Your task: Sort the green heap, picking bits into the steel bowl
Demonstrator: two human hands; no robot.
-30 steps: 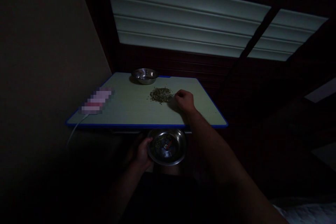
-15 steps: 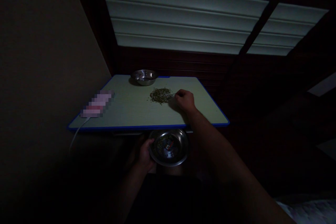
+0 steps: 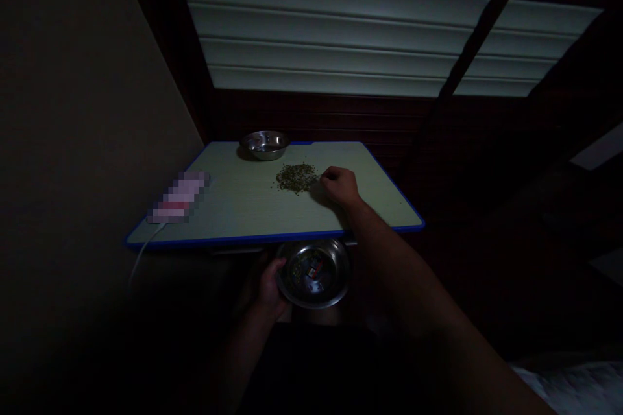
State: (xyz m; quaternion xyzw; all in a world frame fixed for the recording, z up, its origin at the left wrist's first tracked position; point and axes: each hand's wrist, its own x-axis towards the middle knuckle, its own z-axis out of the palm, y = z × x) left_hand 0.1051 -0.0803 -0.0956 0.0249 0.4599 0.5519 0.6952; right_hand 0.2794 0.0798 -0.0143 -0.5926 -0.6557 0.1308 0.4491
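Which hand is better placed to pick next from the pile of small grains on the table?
Right, I think: the right hand is just beside the pile of grains, over the table. The left hand grips a metal bowl below the near edge.

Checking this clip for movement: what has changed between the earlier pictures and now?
Nothing visibly, beyond a slight tilt of the view. The left hand holds the lower bowl, the right hand stays beside the small grains, and the far bowl stands put.
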